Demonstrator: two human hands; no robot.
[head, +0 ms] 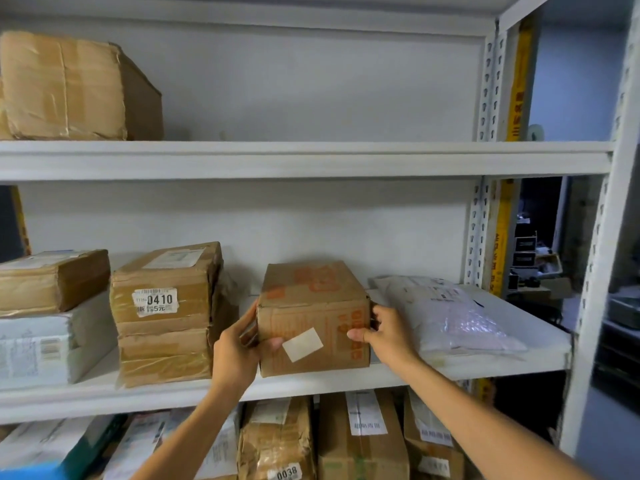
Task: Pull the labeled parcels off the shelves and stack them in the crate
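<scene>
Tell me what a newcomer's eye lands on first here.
First come the hands: the left hand and right hand grip a brown box with orange print by its sides, at the front of the middle shelf. Next comes the bold 0410 label on the taped box to its left, then the white bag lying to its right.

Centre parcel: brown cardboard, orange-red printed characters on top and front, blank white label on front. Taped parcel: tan, glossy clear tape, white label with black digits 0410. Mailer bag: white-grey, bubble pattern, white label with black print. Shelf: pale grey-white. Upright strip: yellow, dark characters. Upper box: tan. Lower parcel: brown, white label, black 0038. Corner object: bright blue.
</scene>
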